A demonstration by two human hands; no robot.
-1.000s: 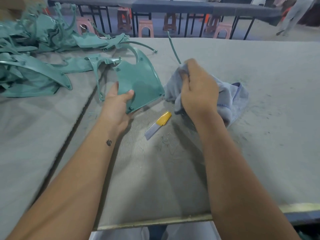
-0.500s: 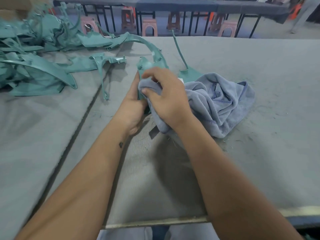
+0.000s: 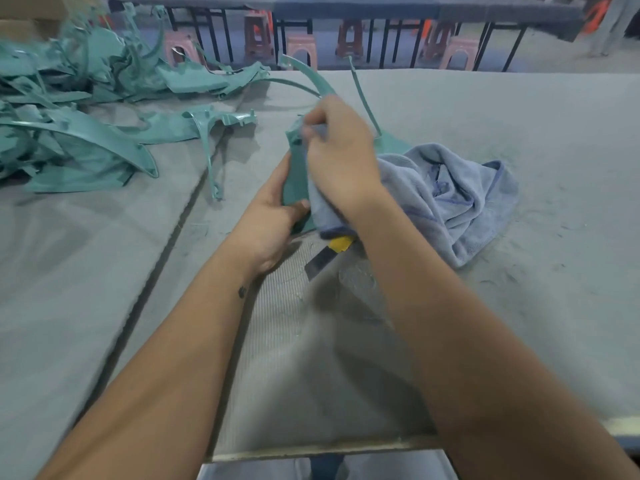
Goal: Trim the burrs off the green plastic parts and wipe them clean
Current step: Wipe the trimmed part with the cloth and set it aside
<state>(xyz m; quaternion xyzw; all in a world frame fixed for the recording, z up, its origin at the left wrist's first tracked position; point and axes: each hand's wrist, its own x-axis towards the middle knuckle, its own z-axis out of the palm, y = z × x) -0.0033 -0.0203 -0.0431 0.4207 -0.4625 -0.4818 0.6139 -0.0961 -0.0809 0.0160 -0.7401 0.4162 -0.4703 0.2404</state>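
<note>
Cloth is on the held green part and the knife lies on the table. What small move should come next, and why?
Probably draw the blue cloth along the green plastic part toward the near edge. The right hand grips a bunch of cloth against the part's upper end, while the left hand holds its lower edge, thumb on the face. The yellow-handled knife lies unused on the table, so wiping looks underway.

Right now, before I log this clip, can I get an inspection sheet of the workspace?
Surface: grey felt-covered table, green shavings scattered on it.
Job's things: green part gripped by the left hand; right hand presses the blue cloth against it.
Clutter: pile of green parts at far left; yellow-handled knife on the table, partly under the cloth.
Grippers: both hands' fingers curled, one on the part, one on the cloth.
Cables: nothing seen.
Surroundings: plastic stools and dark tables behind.
</note>
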